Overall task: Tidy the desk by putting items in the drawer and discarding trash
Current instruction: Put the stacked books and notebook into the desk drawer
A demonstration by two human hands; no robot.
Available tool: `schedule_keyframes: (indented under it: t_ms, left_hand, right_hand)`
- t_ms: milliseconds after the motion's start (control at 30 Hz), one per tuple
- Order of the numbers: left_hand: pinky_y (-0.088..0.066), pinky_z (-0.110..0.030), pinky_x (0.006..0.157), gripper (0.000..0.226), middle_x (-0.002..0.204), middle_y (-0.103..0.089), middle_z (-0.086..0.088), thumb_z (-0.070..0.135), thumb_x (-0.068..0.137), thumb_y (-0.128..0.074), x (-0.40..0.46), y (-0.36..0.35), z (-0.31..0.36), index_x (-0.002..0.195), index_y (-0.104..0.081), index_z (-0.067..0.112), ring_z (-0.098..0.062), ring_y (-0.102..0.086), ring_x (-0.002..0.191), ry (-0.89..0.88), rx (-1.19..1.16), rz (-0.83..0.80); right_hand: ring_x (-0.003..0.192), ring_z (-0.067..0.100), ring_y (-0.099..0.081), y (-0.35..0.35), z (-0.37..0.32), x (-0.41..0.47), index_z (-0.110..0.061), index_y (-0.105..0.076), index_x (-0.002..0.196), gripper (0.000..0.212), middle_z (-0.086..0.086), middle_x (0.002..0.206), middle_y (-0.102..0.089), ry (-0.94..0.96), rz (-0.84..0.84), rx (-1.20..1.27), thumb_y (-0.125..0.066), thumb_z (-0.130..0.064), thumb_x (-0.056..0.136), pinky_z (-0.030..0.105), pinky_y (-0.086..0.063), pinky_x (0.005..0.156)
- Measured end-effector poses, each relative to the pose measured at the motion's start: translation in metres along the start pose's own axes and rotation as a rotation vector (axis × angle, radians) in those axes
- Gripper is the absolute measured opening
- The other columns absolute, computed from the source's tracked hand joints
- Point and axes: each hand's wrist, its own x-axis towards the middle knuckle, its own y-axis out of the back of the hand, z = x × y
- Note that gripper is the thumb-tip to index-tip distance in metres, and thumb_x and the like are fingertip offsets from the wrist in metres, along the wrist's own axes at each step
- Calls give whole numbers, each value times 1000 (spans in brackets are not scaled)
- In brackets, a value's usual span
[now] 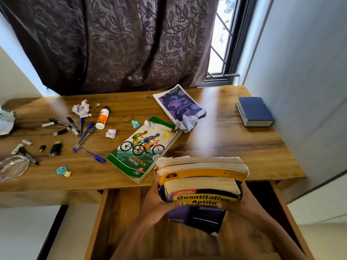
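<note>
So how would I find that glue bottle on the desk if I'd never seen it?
Start at the wooden desk and go to its cluttered left half. Beside the scattered pens lies the glue bottle on its side. It is the only white bottle, with an orange label and a dark blue cap.

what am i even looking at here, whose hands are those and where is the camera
No machine here: a person wears one camera on the head, looking forward and down, so you see their own two hands. The left hand and right hand grip a stack of thick books from both sides, above an open wooden drawer in the desk. Still on the desk: a Mountain Biking booklet, a purple magazine, a blue book near the wall, scattered pens, a glue bottle and crumpled paper. A dark curtain hangs behind.
</note>
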Motion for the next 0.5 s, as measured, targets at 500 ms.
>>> schedule_keyframes:
  t_ms: [500]
  left_hand:
    - [-56,-22,69,92,94,-74,13,68,30,-83,-39,-3,-16,104,-59,18,-11,-70,88,-7,-5,0]
  right_hand:
    - [97,7,-68,-15,11,-43,-30,-65,108,70,-11,103,-72,-16,-37,-88,-77,-66,50,30,-55,82]
